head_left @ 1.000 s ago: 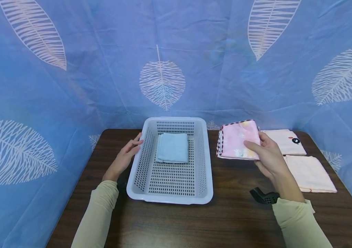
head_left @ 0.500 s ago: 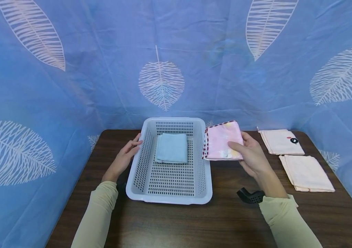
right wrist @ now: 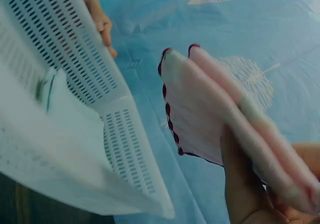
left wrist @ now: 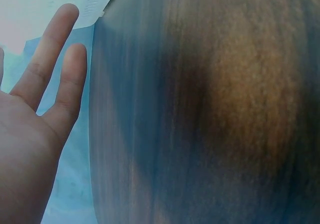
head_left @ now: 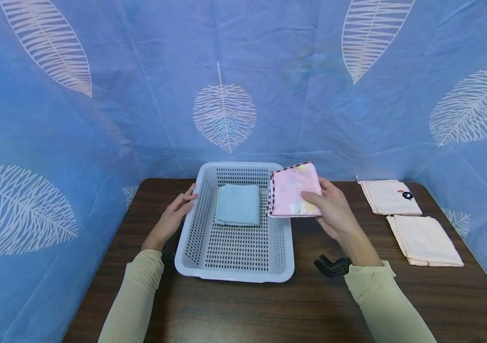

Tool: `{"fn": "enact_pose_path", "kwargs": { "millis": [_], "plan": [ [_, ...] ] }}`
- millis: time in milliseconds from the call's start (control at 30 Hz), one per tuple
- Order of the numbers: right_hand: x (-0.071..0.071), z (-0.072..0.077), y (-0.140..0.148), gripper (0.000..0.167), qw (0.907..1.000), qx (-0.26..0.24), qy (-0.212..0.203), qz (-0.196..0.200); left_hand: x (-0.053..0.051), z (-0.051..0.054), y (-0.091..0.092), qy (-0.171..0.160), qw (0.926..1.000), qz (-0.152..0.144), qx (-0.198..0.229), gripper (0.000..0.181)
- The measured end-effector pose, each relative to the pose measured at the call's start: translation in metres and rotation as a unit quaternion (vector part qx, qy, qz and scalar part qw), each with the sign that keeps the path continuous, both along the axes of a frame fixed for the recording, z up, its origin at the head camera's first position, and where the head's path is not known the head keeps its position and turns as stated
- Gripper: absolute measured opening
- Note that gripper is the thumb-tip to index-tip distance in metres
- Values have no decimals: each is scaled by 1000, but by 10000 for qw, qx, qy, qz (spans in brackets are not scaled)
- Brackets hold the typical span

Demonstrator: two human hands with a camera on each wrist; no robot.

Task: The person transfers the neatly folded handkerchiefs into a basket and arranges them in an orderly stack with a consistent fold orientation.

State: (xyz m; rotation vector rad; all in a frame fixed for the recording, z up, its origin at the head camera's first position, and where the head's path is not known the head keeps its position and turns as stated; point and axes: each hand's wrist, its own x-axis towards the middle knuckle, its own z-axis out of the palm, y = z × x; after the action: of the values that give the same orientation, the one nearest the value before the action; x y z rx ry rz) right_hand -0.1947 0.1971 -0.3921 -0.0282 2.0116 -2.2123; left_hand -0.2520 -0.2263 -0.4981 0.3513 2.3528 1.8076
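A folded pink towel (head_left: 291, 190) with a dark red stitched edge is pinched at its right side by my right hand (head_left: 333, 209), thumb on top. Its left part hangs above the right rim of a white plastic basket (head_left: 235, 275). The right wrist view shows the towel (right wrist: 200, 94) folded in layers, clear of the basket wall. Inside the basket, toward the back, lies a folded light blue towel (head_left: 238, 205). My left hand (head_left: 172, 216) rests with extended fingers against the basket's left rim; in the left wrist view the fingers (left wrist: 70, 89) are straight and spread.
Two folded pale towels lie at the table's right: one with a black printed spot (head_left: 389, 196) at the back, a plain one (head_left: 425, 240) in front. Blue leaf-patterned cloth (head_left: 269, 85) hangs behind the dark wooden table (head_left: 226, 309).
My right hand has carried the pink towel leftward, from right of the basket to above its right rim. The pale towels are now fully uncovered. My left hand stays at the basket.
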Motion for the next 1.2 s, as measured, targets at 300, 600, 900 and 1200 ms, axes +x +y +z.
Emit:
{"fn": "enact_pose_path", "kwargs": {
  "millis": [300,600,900,1200],
  "plan": [
    [-14,9,-20,73,9998,-184,-52,-18,1,1,1,-56,9999,-38,76,44],
    [-20,12,-35,73,9999,-120,-65,-38,1,4,1,-81,10000,-33,-23,42],
    [-29,12,-52,70,9999,-136,-51,-84,0,4,1,17,9999,20,-124,42],
    [-36,6,-68,70,9991,-310,-279,-77,-1,1,1,56,9999,6,-126,41]
  ]
}}
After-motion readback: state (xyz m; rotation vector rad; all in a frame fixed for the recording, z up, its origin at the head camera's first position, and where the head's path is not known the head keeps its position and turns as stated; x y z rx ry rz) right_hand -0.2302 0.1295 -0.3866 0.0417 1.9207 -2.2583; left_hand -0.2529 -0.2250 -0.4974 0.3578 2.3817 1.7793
